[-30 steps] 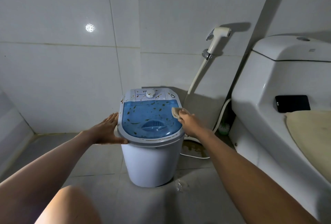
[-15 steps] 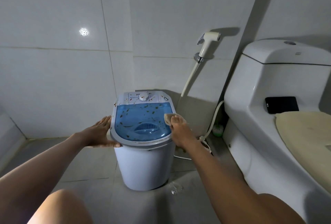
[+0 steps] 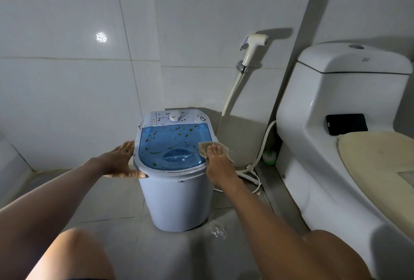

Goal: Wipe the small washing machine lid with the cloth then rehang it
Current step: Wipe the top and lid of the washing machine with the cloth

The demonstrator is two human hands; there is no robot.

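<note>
1. Your right hand (image 3: 218,163) presses the cloth (image 3: 207,148) flat on the right edge of the lid (image 3: 172,145). The fingers lie stretched on top of the cloth and do not pinch it. Keep the palm low, so that the whole cloth touches the blue plastic.
2. Your left hand (image 3: 121,163) rests against the left edge of the washing machine (image 3: 177,197), fingers spread wide and thumb on the front left rim. Keep it there. The machine is small and probably light, and it can slide on the floor (image 3: 107,201) when you push.
3. Brown and green flecks cover nearly all the lid, so the wiping has hardly begun. Move the cloth from the right edge to the left edge in long strokes that overlap.
4. Go carefully around the moulded handle (image 3: 177,156) near the front edge. Dirt may sit in its hollow, though I cannot tell this from here.
5. The control panel (image 3: 174,118) at the back edge has flecks too; wipe lightly around the knob (image 3: 174,116).
6. Fold the cloth when one side is dirty.
</note>
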